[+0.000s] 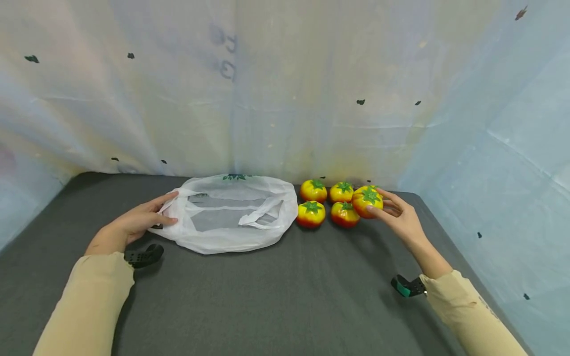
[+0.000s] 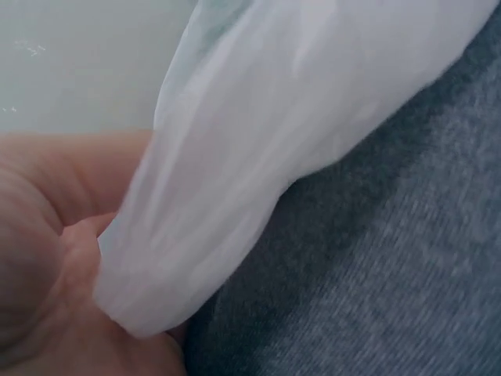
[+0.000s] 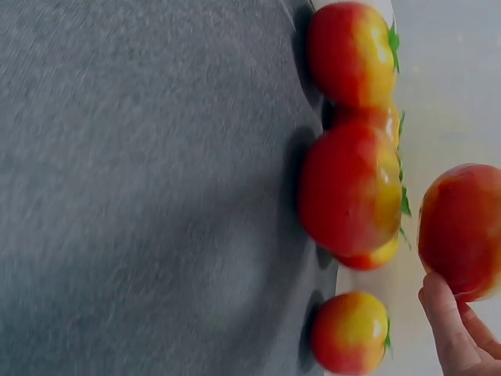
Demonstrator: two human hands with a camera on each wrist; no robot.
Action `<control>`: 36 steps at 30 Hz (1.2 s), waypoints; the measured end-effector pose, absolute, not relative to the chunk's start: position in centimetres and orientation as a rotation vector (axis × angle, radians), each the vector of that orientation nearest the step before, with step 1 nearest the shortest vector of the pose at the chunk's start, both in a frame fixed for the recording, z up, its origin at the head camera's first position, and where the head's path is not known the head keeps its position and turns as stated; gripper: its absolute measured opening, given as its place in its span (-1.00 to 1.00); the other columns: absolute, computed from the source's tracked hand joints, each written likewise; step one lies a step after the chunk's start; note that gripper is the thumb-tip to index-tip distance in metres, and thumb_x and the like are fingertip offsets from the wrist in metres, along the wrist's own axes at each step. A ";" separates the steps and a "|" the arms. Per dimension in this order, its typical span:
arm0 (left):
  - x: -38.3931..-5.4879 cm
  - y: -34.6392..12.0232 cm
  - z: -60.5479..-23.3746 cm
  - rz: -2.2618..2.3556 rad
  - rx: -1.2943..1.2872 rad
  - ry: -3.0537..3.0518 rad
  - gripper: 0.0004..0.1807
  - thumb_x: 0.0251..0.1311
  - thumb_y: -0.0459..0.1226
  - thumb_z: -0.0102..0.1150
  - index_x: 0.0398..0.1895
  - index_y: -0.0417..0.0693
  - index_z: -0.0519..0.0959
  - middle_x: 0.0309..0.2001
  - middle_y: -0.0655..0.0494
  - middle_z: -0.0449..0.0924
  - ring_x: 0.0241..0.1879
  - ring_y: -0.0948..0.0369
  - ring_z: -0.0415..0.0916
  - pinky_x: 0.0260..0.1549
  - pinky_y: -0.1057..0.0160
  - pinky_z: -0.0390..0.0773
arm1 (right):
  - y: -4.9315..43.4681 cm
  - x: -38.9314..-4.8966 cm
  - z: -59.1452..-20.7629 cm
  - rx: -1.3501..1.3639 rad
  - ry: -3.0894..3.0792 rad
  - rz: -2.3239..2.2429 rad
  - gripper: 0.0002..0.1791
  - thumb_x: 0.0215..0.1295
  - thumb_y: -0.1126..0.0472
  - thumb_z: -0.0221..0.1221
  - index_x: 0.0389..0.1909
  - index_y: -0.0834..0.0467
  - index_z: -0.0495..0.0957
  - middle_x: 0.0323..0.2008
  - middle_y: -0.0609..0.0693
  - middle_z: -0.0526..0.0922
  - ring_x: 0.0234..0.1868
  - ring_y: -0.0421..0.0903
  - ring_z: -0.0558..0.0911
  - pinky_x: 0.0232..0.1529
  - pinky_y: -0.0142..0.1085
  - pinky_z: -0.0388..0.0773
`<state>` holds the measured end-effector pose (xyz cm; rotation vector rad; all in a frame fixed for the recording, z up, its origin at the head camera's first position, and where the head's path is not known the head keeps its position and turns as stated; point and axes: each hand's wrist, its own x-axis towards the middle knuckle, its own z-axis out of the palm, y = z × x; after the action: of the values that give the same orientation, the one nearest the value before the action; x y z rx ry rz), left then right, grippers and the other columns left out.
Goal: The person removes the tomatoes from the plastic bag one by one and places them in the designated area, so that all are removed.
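Observation:
A white plastic bag (image 1: 240, 242) lies on its side, its mouth and handle loops facing up. My left hand (image 1: 138, 220) grips the bag's left end between thumb and fingers; in the left wrist view the gathered plastic (image 2: 211, 196) runs into the palm. My right hand (image 1: 403, 220) pinches a shiny red-and-yellow tomato (image 1: 367, 201) with a green leafy top. The right wrist view shows this held tomato (image 3: 462, 231) raised off the table. Several similar tomatoes stand right of the bag, including a front one (image 1: 311, 214) and another (image 1: 345, 214) beside it.
The dark grey table (image 1: 267, 301) reaches back to a pale plastic sheet (image 1: 285, 99) with dark specks, which also hangs at the right side. In the right wrist view, one tomato (image 3: 350, 333) stands apart from the others. Black straps circle both wrists.

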<state>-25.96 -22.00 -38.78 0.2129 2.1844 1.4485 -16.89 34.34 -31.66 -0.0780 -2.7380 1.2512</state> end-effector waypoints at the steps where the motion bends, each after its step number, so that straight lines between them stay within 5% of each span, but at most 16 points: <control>1: -26.0 -22.0 -38.8 1.445 0.213 2.190 0.10 0.18 -0.18 0.25 0.52 0.14 -0.39 0.44 -0.26 -0.76 0.40 -0.28 -0.73 0.23 -0.48 -0.38 | 34.5 -16.8 -31.7 -0.093 -2.740 1.244 -0.25 0.28 -0.13 0.16 0.45 -0.03 0.18 0.24 0.19 0.41 0.20 0.15 0.49 0.06 -0.13 0.56; 7: -26.0 -22.2 -39.1 1.449 0.212 2.187 0.10 0.19 -0.19 0.24 0.52 0.14 -0.39 0.44 -0.25 -0.76 0.40 -0.28 -0.73 0.22 -0.48 -0.37 | 35.7 -16.4 -32.2 -0.192 -2.760 1.250 -0.17 0.27 -0.18 0.15 0.48 0.02 0.10 0.32 0.29 0.29 0.26 0.22 0.42 0.14 0.11 0.45; 17: -25.8 -22.2 -39.1 1.460 0.235 2.182 0.07 0.21 -0.19 0.22 0.52 0.13 -0.38 0.45 -0.24 -0.76 0.40 -0.28 -0.75 0.21 -0.49 -0.40 | 37.1 -16.7 -33.4 -0.237 -2.785 1.276 -0.15 0.27 -0.16 0.16 0.49 0.07 0.08 0.39 0.34 0.16 0.31 0.26 0.34 0.03 -0.08 0.59; 24: -25.8 -22.1 -38.9 1.472 0.232 2.178 0.07 0.21 -0.21 0.22 0.52 0.10 -0.38 0.45 -0.23 -0.76 0.40 -0.27 -0.76 0.21 -0.49 -0.42 | 37.3 -16.8 -33.8 -0.248 -2.813 1.262 -0.15 0.28 -0.17 0.14 0.48 0.08 0.08 0.41 0.35 0.12 0.33 0.27 0.29 0.15 0.14 0.45; 36: -25.6 -22.5 -39.3 1.468 0.230 2.201 -0.05 0.30 -0.07 0.11 0.53 0.10 -0.31 0.46 -0.21 -0.75 0.40 -0.27 -0.75 0.21 -0.50 -0.37 | 37.9 -16.9 -35.5 -0.300 -2.899 1.257 -0.13 0.31 -0.18 0.11 0.50 0.10 0.01 0.40 0.42 0.09 0.37 0.30 0.21 0.19 0.13 0.40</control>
<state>-25.60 -22.48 -39.26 0.2296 2.2013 1.4681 -16.86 37.85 -35.48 -0.2997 -2.8992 1.2574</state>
